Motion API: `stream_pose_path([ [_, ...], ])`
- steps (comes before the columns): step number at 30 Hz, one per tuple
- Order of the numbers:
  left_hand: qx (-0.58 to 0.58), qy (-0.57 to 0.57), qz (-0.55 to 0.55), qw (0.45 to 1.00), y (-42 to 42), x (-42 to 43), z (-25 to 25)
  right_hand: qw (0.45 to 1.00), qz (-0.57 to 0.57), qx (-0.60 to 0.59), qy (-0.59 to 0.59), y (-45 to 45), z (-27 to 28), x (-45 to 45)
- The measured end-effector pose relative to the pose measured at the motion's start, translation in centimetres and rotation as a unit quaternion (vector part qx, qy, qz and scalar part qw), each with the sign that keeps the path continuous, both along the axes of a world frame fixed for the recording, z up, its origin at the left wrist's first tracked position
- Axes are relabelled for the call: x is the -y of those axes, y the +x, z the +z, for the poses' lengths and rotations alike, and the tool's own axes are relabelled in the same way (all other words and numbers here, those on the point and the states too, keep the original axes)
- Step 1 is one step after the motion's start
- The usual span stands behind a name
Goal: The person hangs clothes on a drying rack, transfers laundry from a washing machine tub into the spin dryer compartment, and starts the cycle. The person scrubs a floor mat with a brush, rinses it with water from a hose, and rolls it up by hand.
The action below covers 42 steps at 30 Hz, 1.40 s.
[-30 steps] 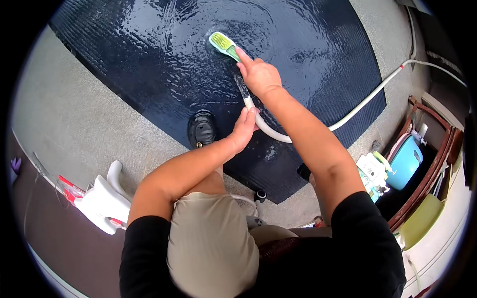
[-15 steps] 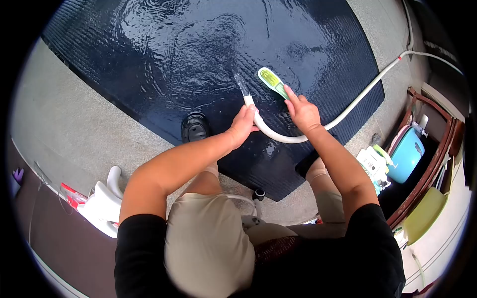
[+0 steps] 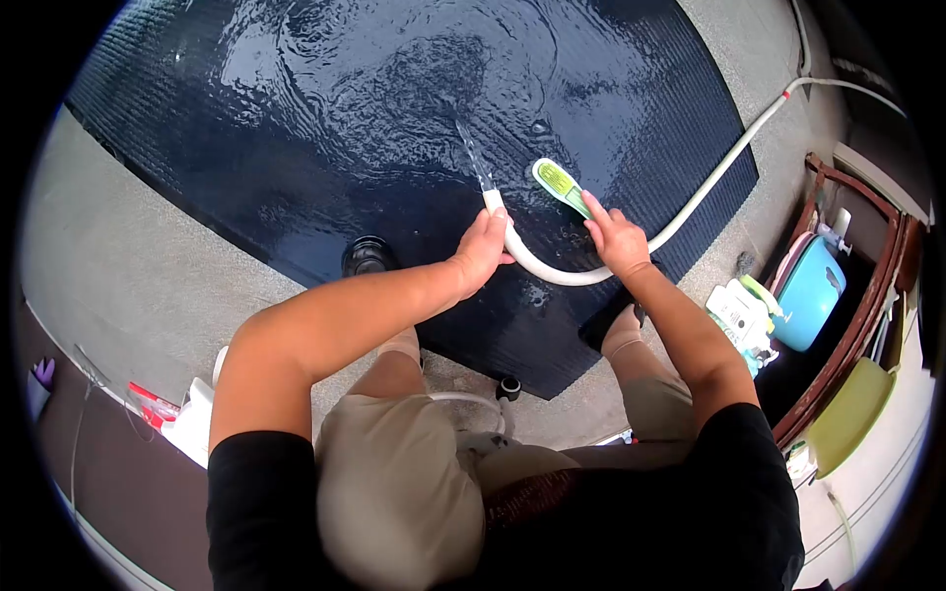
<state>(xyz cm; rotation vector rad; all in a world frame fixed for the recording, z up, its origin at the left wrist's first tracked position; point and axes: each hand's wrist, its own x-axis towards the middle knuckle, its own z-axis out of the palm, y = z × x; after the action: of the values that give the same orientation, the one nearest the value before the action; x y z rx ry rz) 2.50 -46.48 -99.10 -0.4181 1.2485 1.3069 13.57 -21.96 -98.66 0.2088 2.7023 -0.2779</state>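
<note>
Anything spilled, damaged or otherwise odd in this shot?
Water from the white hose in the left hand covers part of the dark mat, but that looks deliberate. The one oddity is a dark patch on the blue basin; I cannot tell whether it is damage or just a mark.

The mat [image 3: 236, 177] lies on the floor [image 3: 128, 227]. The hose [image 3: 552, 274] curves over its near part and off its right side. Over the mat, right of the hose's end, is the brush [image 3: 559, 182]. The basin [image 3: 811, 295] is in the rack [image 3: 833, 379], far right.
</note>
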Motion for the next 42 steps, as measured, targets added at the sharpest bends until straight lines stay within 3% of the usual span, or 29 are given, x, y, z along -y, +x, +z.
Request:
stream_pose_path([
  [4,0.041,0.000,-0.011,0.999,1.8,-1.6,0.8,0.999,-0.030,-0.031,-0.025,-7.1,-1.2,3.4],
  [6,0.020,0.003,-0.024,0.999,2.1,-2.3,0.6,0.996,-0.074,-0.032,-0.046,-13.4,-1.1,6.9],
  [9,-0.026,0.017,-0.065,0.997,1.8,-2.8,0.9,0.992,-0.080,-0.037,-0.090,-14.6,-1.2,7.8],
  [11,-0.007,0.014,-0.050,0.999,1.7,-2.6,1.4,0.997,-0.048,0.022,-0.062,-9.7,-0.4,5.6],
  [15,0.043,-0.003,-0.048,0.998,2.0,-3.0,3.3,0.999,-0.039,0.025,-0.025,3.5,0.8,-1.4],
  [18,0.052,0.009,-0.089,0.995,2.7,-4.9,3.7,0.995,-0.077,0.060,-0.005,4.7,1.7,-3.4],
  [22,0.031,0.029,-0.113,0.993,3.5,-7.2,2.2,0.989,-0.140,-0.040,-0.022,-4.5,0.6,0.3],
  [26,0.000,0.025,-0.112,0.993,2.4,-6.6,2.0,0.943,-0.240,-0.226,-0.047,-8.3,-0.2,-1.0],
  [30,0.003,0.013,-0.067,0.998,2.1,-4.8,0.9,0.945,-0.317,-0.048,0.068,-5.0,-0.7,-2.8],
  [31,0.000,0.011,-0.072,0.997,2.1,-4.6,1.1,0.945,-0.316,-0.049,0.069,-4.8,-1.0,-3.0],
  [33,0.003,0.017,-0.073,0.997,2.4,-4.4,1.5,0.935,-0.136,-0.241,0.220,-4.7,-1.6,-3.1],
  [34,0.008,0.022,-0.074,0.997,2.6,-4.4,1.6,0.936,-0.135,-0.239,0.220,-5.8,-1.5,-2.6],
  [36,0.007,0.032,-0.081,0.996,2.8,-4.2,1.8,0.955,-0.241,-0.168,-0.034,-9.1,-2.4,-0.8],
  [38,-0.010,0.038,-0.091,0.995,2.6,-4.2,1.7,0.932,-0.320,-0.103,-0.138,-11.8,-3.7,0.7],
  [42,-0.019,0.043,-0.087,0.995,2.4,-4.1,1.8,0.951,-0.290,-0.066,-0.080,-14.2,-4.5,1.6],
])
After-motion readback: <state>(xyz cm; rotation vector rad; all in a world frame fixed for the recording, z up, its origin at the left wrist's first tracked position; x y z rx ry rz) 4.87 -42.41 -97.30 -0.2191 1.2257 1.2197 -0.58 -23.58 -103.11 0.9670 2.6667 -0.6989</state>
